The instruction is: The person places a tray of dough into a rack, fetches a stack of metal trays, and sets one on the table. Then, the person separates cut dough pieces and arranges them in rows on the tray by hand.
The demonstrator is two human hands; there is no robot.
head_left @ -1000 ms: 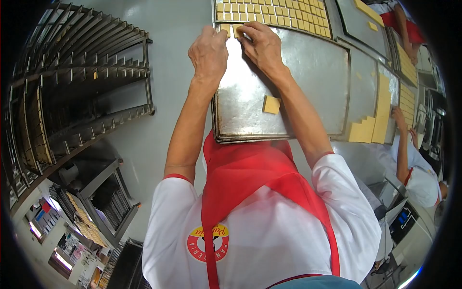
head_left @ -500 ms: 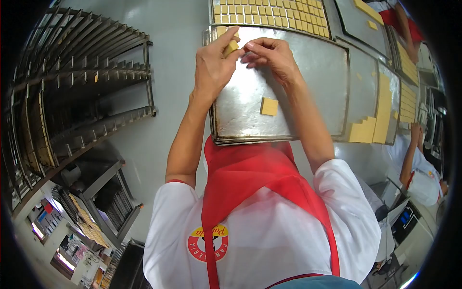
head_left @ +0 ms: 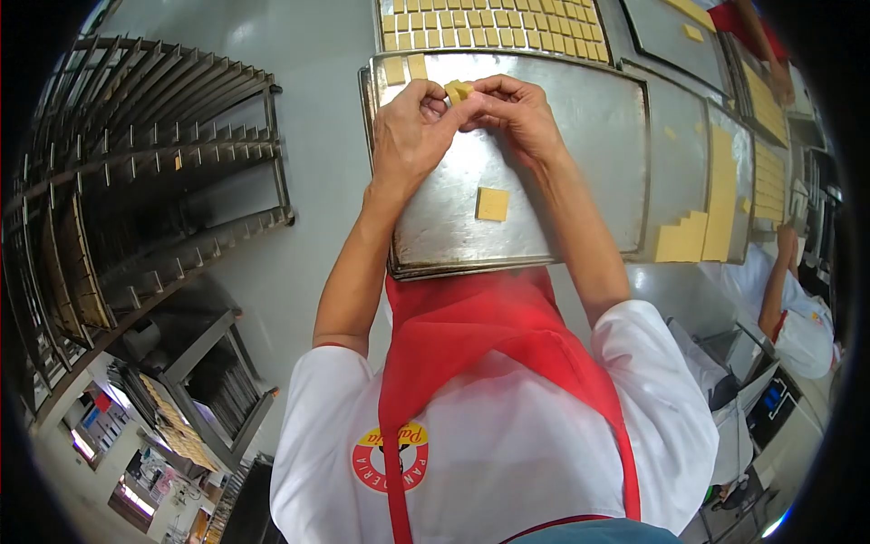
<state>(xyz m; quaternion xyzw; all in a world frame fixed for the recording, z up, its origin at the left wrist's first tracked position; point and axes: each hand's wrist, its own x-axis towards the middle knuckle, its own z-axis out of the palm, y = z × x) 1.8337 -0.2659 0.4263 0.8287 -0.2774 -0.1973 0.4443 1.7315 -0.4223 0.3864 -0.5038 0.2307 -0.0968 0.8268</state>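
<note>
A small piece of yellow dough (head_left: pixel 458 92) is pinched between my two hands above the far part of a metal baking tray (head_left: pixel 580 154). Its shape looks bent or torn. My left hand (head_left: pixel 410 127) has its fingers curled and its thumb against the dough. My right hand (head_left: pixel 518 113) grips the same piece from the other side, fingers closed. Two dough rectangles (head_left: pixel 394 71) lie in the tray's far left corner, just beyond my left hand. Nearer to me on the tray sits a square dough block (head_left: pixel 492 204), apparently of stacked pieces.
Beyond stands a tray of dough rectangles in rows (head_left: pixel 489 27). To the right, another tray carries a large cut dough sheet (head_left: pixel 719 195). A metal rack (head_left: pixel 181 136) stands at the left. Co-workers' arms (head_left: pixel 778 281) show at the right edge.
The dough piece has gone from my left fingers to between both hands and now looks deformed. My hands have come together. The view has shifted slightly, and both corner rectangles are now uncovered.
</note>
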